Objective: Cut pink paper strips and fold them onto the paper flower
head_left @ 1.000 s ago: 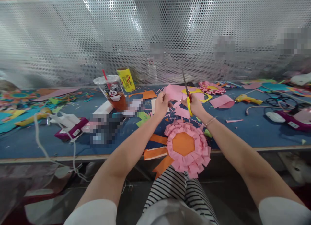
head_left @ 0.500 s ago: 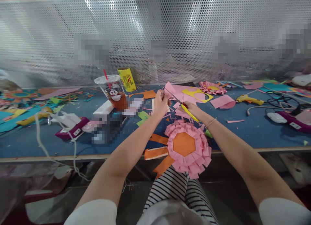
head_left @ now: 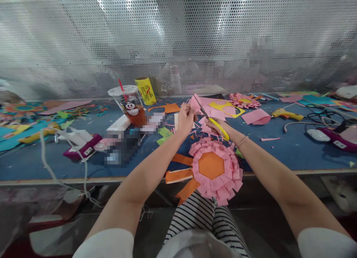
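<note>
My left hand is closed around a small piece of pink paper, held upright above the blue table. My right hand grips yellow-handled scissors, whose blades reach up and left against the pink paper. Whether the blades are fully closed is hard to make out. Nearer my body, a pink paper rosette with an orange centre lies at the table's front edge, overhanging it. Orange paper strips stick out from its left side. Pink sheets and a yellow paper offcut lie behind my hands.
A plastic drink cup with a red straw stands left of my hands, beside a yellow roll. Glue guns and purple power strips with cables lie on both sides. A perforated metal panel closes off the back.
The scissors have turned in my right hand, and their blades now overlap the pink paper higher up. My left hand has shifted slightly right with the paper.
</note>
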Motion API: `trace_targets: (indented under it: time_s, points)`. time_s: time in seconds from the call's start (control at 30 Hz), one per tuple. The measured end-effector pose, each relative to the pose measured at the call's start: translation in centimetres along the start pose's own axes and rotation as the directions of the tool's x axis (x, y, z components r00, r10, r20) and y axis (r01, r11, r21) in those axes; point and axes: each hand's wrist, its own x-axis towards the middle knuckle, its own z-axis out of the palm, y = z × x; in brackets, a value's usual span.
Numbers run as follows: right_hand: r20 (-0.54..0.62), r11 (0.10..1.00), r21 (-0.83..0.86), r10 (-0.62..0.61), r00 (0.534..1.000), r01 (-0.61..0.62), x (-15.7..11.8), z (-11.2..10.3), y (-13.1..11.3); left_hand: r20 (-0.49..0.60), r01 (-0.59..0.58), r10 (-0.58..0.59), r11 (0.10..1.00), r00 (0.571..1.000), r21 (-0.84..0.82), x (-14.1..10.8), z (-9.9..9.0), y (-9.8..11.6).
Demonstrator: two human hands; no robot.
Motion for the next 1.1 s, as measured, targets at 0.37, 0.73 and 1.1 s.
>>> trace_targets:
  time_s: [0.37,0.73,1.1]
  points:
    - [0.011,0.999,-0.019,-0.032,0.999,0.032,-0.31,0.14,-0.4,0.002,-0.04,0.04,0.999,0.999,-0.025,0.01,0.01,-0.35]
    - [0.004,0.994,-0.102,-0.042,0.999,0.042,-0.74,0.07,-0.74,0.002,-0.017,0.017,1.0,1.0,-0.006,-0.15,-0.04,0.25]
    - [-0.066,0.986,-0.164,0.019,0.998,-0.03,-0.65,-0.2,-0.52,-0.014,0.078,-0.082,0.984,0.997,-0.161,-0.11,0.1,0.32]
